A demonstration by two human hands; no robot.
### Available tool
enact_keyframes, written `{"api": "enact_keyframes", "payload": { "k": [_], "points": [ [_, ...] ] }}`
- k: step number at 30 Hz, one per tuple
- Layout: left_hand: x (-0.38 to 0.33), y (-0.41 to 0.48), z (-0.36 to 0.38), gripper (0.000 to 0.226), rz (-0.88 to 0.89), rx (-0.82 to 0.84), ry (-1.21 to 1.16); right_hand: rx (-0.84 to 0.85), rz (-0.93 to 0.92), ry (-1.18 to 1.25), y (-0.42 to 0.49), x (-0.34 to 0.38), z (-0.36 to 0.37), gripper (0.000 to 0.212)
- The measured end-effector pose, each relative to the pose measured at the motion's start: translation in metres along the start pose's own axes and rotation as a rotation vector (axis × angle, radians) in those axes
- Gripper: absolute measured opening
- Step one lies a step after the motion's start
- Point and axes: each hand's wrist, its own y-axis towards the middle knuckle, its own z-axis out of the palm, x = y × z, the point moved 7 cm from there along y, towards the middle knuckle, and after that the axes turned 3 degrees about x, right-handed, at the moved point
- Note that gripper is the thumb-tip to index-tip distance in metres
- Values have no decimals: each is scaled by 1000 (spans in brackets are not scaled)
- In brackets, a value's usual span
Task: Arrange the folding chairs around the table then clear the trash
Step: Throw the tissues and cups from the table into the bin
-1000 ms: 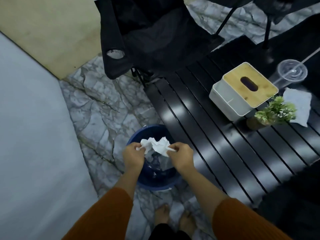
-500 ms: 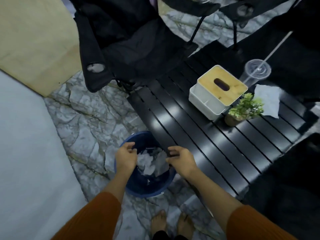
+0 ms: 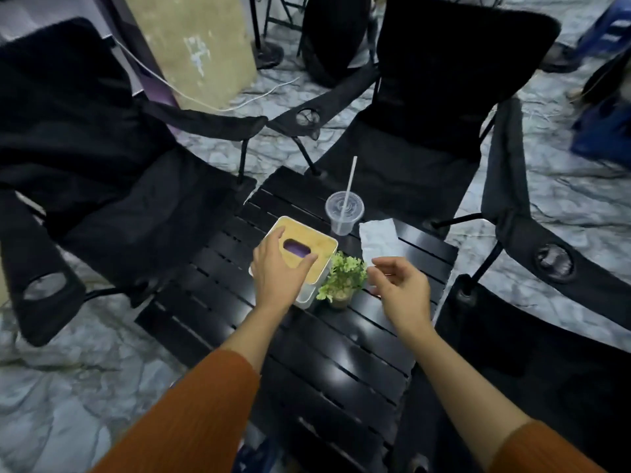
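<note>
Black slats, black fabric, pretty much black everything. Looking straight down on a slatted table [image 3: 341,363] ringed by a left chair [image 3: 112,186], a far chair [image 3: 437,97] and a right chair [image 3: 512,227], all folding ones, all opened out and facing in, seats close up to the tabletop.

Trash-wise, seeing two bits, both on the far half of the table. First a clear plastic cup [image 3: 344,213] with a lid and a white straw [image 3: 350,179], standing upright just past the far corner of the tissue box [image 3: 307,295]. Then a crumpled white napkin [image 3: 379,242] lying flat on the slats, just beside the cup on its right.

Left hand [image 3: 280,273] spread over the wooden lid [image 3: 319,242] of that white box, fingers relaxed and splayed either side of the slot, gripping nothing; can't tell whether resting on the lid or just above it. Right hand [image 3: 403,286] out over the table, fingers loosely curled and holding nothing, fingertips right at the near edge of the napkin, touching or not, can't say. Cup further out than either hand, roughly on the line between them. Hands apart, with a little potted plant [image 3: 343,278] between them, tucked right beside the box.

Orange sleeves [image 3: 191,414] on both forearms, grey marble-look floor [image 3: 85,387] underneath.
</note>
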Motion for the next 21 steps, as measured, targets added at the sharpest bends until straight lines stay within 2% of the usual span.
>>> {"api": "enact_keyframes", "payload": {
  "k": [5, 9, 13, 16, 19, 21],
  "points": [
    [-31, 63, 60, 92, 98, 143, 116, -180, 49, -95, 61, -29, -34, 15],
    [-35, 108, 104, 113, 147, 259, 255, -229, 141, -210, 104, -72, -38, 31],
    [-35, 142, 140, 132, 142, 355, 337, -148, 191, -391, 144, -103, -25, 61],
    [-35, 155, 160, 138, 147, 391, 360, -48, 199, -606, 168, -117, -12, 83],
    [-34, 161, 173, 135, 160, 401, 366, 80, 212, -801, 187, -129, 5, 89],
    [-32, 163, 180, 129, 175, 415, 385, 152, 227, -920, 195, -140, 15, 85]
  ]
}}
